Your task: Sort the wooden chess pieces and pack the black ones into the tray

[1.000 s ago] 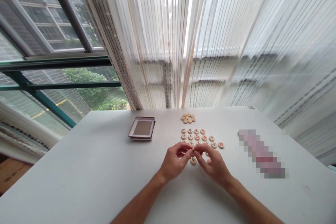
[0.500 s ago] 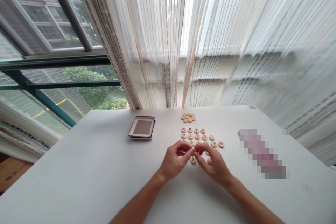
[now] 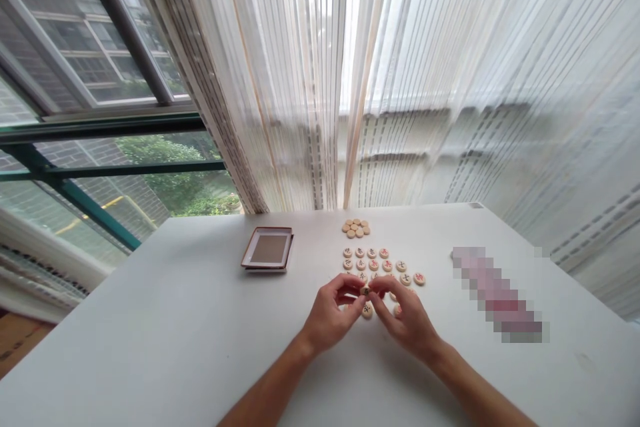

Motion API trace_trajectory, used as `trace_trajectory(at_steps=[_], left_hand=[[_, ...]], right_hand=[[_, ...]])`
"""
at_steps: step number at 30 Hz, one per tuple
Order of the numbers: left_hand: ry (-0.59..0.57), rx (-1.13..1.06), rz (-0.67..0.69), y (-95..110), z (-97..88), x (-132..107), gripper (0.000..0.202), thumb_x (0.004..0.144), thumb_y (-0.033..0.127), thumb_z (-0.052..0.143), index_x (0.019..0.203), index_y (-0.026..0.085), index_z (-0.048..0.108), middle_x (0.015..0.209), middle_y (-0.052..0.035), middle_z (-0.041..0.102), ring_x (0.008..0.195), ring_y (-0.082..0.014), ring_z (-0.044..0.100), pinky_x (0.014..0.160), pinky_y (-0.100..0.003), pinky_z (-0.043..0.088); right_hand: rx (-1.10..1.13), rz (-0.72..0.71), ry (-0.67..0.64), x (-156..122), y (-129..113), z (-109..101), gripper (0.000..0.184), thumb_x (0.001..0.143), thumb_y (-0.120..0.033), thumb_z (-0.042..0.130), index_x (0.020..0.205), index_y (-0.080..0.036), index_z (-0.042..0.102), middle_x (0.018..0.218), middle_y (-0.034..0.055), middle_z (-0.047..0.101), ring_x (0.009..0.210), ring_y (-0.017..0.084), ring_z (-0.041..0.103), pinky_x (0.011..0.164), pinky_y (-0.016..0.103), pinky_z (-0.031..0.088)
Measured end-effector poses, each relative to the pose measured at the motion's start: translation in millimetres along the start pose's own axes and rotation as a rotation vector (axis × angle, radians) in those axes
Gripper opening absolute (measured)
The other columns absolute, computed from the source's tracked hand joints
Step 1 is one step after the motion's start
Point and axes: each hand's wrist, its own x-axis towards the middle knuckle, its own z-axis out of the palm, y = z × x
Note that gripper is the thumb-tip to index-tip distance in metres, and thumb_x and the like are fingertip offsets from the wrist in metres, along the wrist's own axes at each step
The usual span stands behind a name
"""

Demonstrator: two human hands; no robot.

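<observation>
Between the fingertips of both my hands is a small round xiangqi piece (image 3: 365, 291) with a dark character on its face. My left hand (image 3: 336, 307) pinches it from the left, and my right hand (image 3: 403, 310) pinches it from the right. Rows of wooden xiangqi pieces (image 3: 373, 265) lie face up around and beyond my fingers, some marked red and some black. A black-marked piece (image 3: 367, 310) shows just below my fingertips. My hands hide parts of the nearer rows.
Behind the rows lies a cluster of blank-topped pieces (image 3: 356, 228). A shallow box (image 3: 267, 248) with a brown inside sits to the left on the white table (image 3: 165, 320). At the right is a blurred pinkish object (image 3: 500, 297). Striped curtains (image 3: 300, 80) hang behind the table.
The piece between my fingers has tilted, so its dark-marked face now shows. Both hands remain in nearly the same place over the rows. The whole view has shifted slightly.
</observation>
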Motion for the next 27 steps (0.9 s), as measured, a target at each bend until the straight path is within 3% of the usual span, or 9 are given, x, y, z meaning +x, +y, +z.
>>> trace_trajectory(at_steps=[17, 27], left_hand=[[-0.002, -0.002, -0.020, 2.2, -0.1, 1.9, 0.024, 0.088, 0.034, 0.069, 0.102, 0.015, 0.064, 0.098, -0.0076, 0.069, 0.087, -0.0184, 0.069, 0.078, -0.029, 0.058], [0.043, 0.028, 0.001, 4.7, 2.1, 1.8, 0.025, 0.089, 0.038, 0.068, 0.096, 0.014, 0.065, 0.094, -0.0075, 0.069, 0.083, -0.0172, 0.068, 0.074, -0.026, 0.056]], right_hand=[[-0.020, 0.025, 0.001, -1.5, -0.5, 1.4, 0.010, 0.096, -0.023, 0.055, 0.104, -0.023, 0.060, 0.091, 0.0042, 0.069, 0.078, 0.018, 0.065, 0.072, 0.030, 0.054], [-0.002, -0.060, 0.010, 0.5, -6.2, 1.8, 0.010, 0.092, -0.020, 0.058, 0.101, -0.023, 0.060, 0.087, 0.0029, 0.067, 0.076, 0.018, 0.063, 0.068, 0.029, 0.054]])
